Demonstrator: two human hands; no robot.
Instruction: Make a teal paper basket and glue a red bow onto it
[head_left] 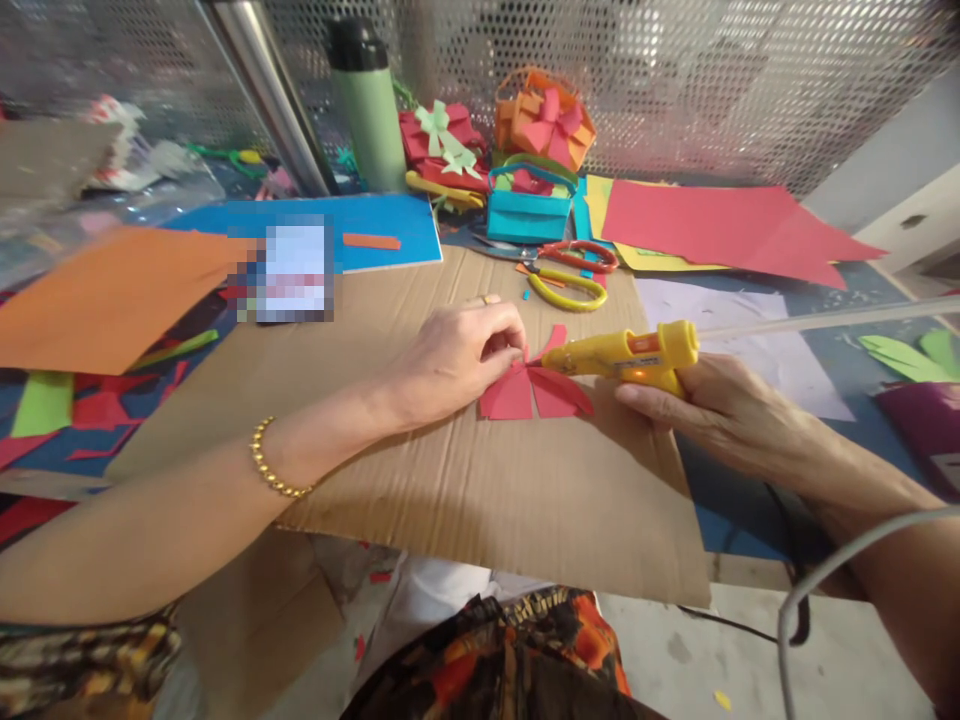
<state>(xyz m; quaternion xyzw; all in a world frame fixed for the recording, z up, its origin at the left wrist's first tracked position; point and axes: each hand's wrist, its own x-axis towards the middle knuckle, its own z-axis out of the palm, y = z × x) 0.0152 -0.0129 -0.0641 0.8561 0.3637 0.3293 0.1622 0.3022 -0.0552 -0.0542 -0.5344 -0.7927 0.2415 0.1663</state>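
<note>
A yellow hot glue gun (630,352) with a long clear glue stick out of its back is gripped in my right hand (720,410). Its nozzle points left, at the middle of a red paper flower (551,393) with several cut petals. My left hand (469,355) is closed, with thumb and fingers pinched on the flower's upper left part; the fingers hide that part. The flower lies on a brown cardboard sheet (450,480). Beyond it rest scissors with yellow handles (570,290) and scissors with red handles (592,255).
At the back stand a green bottle (367,110), a blue paper bag (529,213) and an orange paper bag (517,120). Red paper sheets (712,225) lie back right, orange paper (112,295) at left. A grey cable (825,555) loops by my right forearm.
</note>
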